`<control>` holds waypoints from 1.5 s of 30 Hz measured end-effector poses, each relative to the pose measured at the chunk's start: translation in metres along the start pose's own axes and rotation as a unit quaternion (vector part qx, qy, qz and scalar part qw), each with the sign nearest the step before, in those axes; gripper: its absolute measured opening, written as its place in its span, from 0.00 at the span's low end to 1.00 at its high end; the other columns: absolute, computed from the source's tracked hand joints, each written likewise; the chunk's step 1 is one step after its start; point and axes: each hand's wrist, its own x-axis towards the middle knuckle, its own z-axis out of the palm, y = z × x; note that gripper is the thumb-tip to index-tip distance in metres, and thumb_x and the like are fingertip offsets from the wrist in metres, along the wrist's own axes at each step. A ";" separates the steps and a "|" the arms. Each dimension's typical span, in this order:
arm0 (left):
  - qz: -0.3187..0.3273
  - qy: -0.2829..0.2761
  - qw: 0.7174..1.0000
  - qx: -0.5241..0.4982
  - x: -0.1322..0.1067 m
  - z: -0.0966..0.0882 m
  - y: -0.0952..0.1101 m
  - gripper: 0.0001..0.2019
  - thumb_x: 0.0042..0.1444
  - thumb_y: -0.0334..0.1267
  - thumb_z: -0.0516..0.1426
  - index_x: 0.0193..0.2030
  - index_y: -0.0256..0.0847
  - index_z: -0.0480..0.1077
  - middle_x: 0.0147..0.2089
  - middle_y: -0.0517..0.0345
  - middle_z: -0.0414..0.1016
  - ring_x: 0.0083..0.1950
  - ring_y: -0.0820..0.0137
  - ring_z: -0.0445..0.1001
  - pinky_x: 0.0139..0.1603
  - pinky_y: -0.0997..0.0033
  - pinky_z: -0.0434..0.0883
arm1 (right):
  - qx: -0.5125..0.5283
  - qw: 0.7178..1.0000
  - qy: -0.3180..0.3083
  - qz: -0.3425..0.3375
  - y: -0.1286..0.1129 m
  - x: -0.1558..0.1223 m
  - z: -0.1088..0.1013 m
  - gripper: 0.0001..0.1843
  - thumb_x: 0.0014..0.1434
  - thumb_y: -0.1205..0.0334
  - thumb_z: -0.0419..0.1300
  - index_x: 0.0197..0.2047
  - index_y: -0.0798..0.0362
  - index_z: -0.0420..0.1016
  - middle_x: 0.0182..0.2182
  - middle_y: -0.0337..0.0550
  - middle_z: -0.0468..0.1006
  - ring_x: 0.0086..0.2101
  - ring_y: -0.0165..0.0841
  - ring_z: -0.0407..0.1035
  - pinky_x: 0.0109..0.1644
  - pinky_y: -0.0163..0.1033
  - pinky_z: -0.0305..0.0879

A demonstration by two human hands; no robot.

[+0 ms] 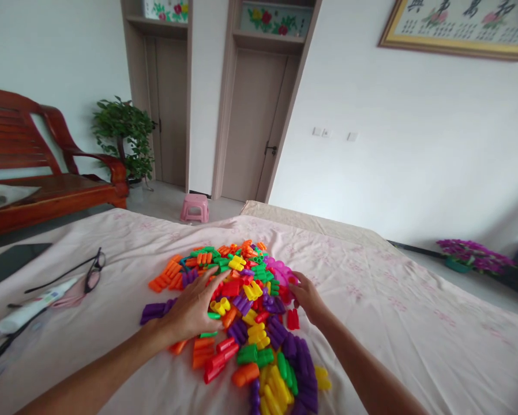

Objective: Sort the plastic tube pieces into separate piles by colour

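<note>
A heap of plastic toy building blocks (241,288) in red, orange, yellow, green and purple lies on the sheet in front of me. My left hand (194,305) reaches over the left side of the heap, thumb and fingers spread, with yellow and green blocks by its thumb. On the heap's right edge, my right hand (308,298) has its fingers curled at the rim of a magenta scalloped plastic piece (278,268). Its fingertips are partly hidden there. Below that hand lies a red block (292,319). Purple blocks (304,369) and yellow blocks (274,389) trail towards me.
Glasses (95,271), a white tube (38,304) and a dark flat object (12,262) lie on the patterned sheet (384,323) at left. Beyond stand a pink stool (195,207), a wooden bench (55,190), a potted plant (124,138) and purple flowers (475,253).
</note>
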 end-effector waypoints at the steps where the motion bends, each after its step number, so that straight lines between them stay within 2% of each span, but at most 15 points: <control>1: -0.010 0.006 1.000 -0.008 0.000 0.000 0.000 0.51 0.40 0.41 0.66 0.72 0.55 0.49 0.74 0.49 0.48 0.72 0.50 0.54 0.67 0.52 0.62 | 0.011 1.000 -0.009 0.008 0.000 -0.001 0.002 0.26 0.46 0.57 0.55 0.48 0.59 0.69 0.18 0.32 0.71 0.16 0.28 0.63 0.17 0.31 0.58; 4: -0.036 0.018 0.999 -0.026 -0.001 0.001 0.000 0.50 0.41 0.37 0.64 0.72 0.54 0.49 0.74 0.49 0.47 0.71 0.51 0.55 0.65 0.53 0.65 | 0.025 0.999 -0.015 0.017 -0.001 -0.006 0.010 0.27 0.46 0.57 0.55 0.49 0.59 0.69 0.18 0.32 0.71 0.16 0.28 0.64 0.16 0.31 0.58; 7: -0.035 0.021 0.998 -0.047 0.000 0.002 0.002 0.50 0.40 0.35 0.64 0.72 0.50 0.51 0.73 0.47 0.49 0.72 0.51 0.53 0.68 0.51 0.61 | 0.009 1.000 -0.012 -0.003 -0.011 -0.007 0.023 0.26 0.49 0.57 0.54 0.51 0.58 0.68 0.18 0.32 0.71 0.16 0.29 0.64 0.17 0.31 0.58; 10: -0.027 0.044 0.995 -0.083 0.003 0.001 0.005 0.49 0.40 0.34 0.63 0.71 0.46 0.51 0.70 0.46 0.53 0.72 0.52 0.52 0.70 0.51 0.56 | -0.051 0.998 -0.008 -0.034 -0.028 -0.007 0.037 0.25 0.52 0.60 0.53 0.54 0.56 0.67 0.19 0.33 0.72 0.17 0.28 0.65 0.20 0.31 0.60; 15: -0.052 0.137 0.984 -0.099 0.004 -0.008 -0.002 0.39 0.47 0.34 0.58 0.68 0.45 0.54 0.67 0.46 0.57 0.70 0.56 0.55 0.71 0.49 0.54 | -0.161 0.974 0.018 -0.156 -0.064 -0.012 0.066 0.23 0.56 0.64 0.54 0.56 0.51 0.70 0.29 0.40 0.78 0.31 0.34 0.72 0.33 0.34 0.66; 18: -0.070 0.149 0.983 -0.080 0.003 -0.018 -0.016 0.34 0.48 0.34 0.56 0.66 0.42 0.57 0.66 0.46 0.59 0.69 0.55 0.56 0.71 0.50 0.55 | -0.185 0.960 0.008 -0.210 -0.084 -0.009 0.073 0.25 0.56 0.66 0.55 0.58 0.50 0.70 0.35 0.43 0.79 0.35 0.36 0.73 0.38 0.35 0.67; 20: -0.077 0.143 0.985 -0.058 -0.001 -0.026 -0.027 0.30 0.50 0.35 0.55 0.63 0.43 0.61 0.65 0.48 0.62 0.69 0.56 0.58 0.70 0.50 0.56 | -0.169 0.964 0.017 -0.206 -0.090 0.002 0.064 0.26 0.56 0.67 0.55 0.58 0.50 0.69 0.35 0.42 0.80 0.33 0.33 0.73 0.35 0.33 0.67; 22: -0.082 0.141 0.986 -0.029 -0.008 -0.032 -0.037 0.26 0.54 0.40 0.55 0.60 0.44 0.64 0.63 0.49 0.64 0.68 0.55 0.60 0.69 0.50 0.58 | -0.136 0.975 0.040 -0.169 -0.086 0.018 0.044 0.26 0.55 0.67 0.55 0.57 0.50 0.69 0.31 0.40 0.79 0.27 0.30 0.71 0.29 0.30 0.65; 24: -0.091 0.138 0.986 0.000 -0.016 -0.036 -0.046 0.25 0.56 0.47 0.56 0.60 0.45 0.65 0.63 0.49 0.65 0.67 0.55 0.61 0.68 0.50 0.59 | -0.105 0.987 0.067 -0.106 -0.072 0.033 0.015 0.26 0.52 0.68 0.55 0.56 0.52 0.69 0.26 0.37 0.78 0.21 0.27 0.69 0.23 0.28 0.62; 26: -0.100 0.133 0.986 0.022 -0.024 -0.036 -0.053 0.28 0.55 0.52 0.57 0.61 0.46 0.64 0.64 0.49 0.66 0.66 0.54 0.63 0.67 0.50 0.61 | -0.087 0.991 0.092 -0.044 -0.052 0.043 -0.012 0.26 0.49 0.69 0.57 0.53 0.55 0.70 0.24 0.37 0.77 0.20 0.27 0.69 0.20 0.26 0.60; 29: -0.111 0.121 0.986 0.021 -0.030 -0.029 -0.060 0.35 0.53 0.55 0.59 0.65 0.47 0.59 0.64 0.49 0.67 0.65 0.53 0.66 0.65 0.50 0.64 | -0.084 0.993 0.078 0.029 -0.021 0.043 -0.037 0.23 0.47 0.70 0.56 0.49 0.58 0.72 0.20 0.38 0.76 0.19 0.28 0.70 0.18 0.26 0.59; 33: -0.114 0.103 0.988 -0.015 -0.024 -0.017 -0.062 0.41 0.52 0.54 0.60 0.70 0.44 0.52 0.67 0.46 0.64 0.66 0.53 0.64 0.66 0.51 0.64 | -0.082 0.994 0.030 0.067 -0.005 0.029 -0.034 0.22 0.45 0.71 0.55 0.47 0.59 0.73 0.17 0.36 0.75 0.16 0.28 0.68 0.16 0.27 0.57; 38: -0.126 0.086 0.986 -0.061 -0.018 -0.013 -0.059 0.41 0.53 0.50 0.60 0.70 0.44 0.49 0.68 0.45 0.62 0.67 0.55 0.64 0.67 0.51 0.63 | -0.061 0.996 -0.016 0.065 -0.018 0.013 -0.026 0.24 0.44 0.70 0.56 0.47 0.59 0.73 0.16 0.34 0.73 0.14 0.27 0.65 0.15 0.26 0.55; 42: -0.137 0.094 0.983 -0.070 -0.020 -0.014 -0.053 0.40 0.52 0.50 0.60 0.70 0.46 0.51 0.68 0.47 0.62 0.68 0.55 0.63 0.67 0.50 0.62 | -0.043 0.998 -0.013 0.035 -0.025 0.001 -0.035 0.25 0.46 0.67 0.56 0.50 0.60 0.72 0.17 0.35 0.74 0.15 0.28 0.65 0.15 0.28 0.55; 45: -0.141 0.096 0.981 -0.089 -0.018 -0.013 -0.049 0.41 0.51 0.50 0.61 0.70 0.47 0.51 0.69 0.48 0.61 0.69 0.55 0.62 0.68 0.52 0.62 | -0.073 0.996 -0.036 0.040 -0.026 -0.007 -0.041 0.23 0.46 0.68 0.55 0.48 0.59 0.73 0.16 0.35 0.74 0.15 0.29 0.66 0.14 0.27 0.54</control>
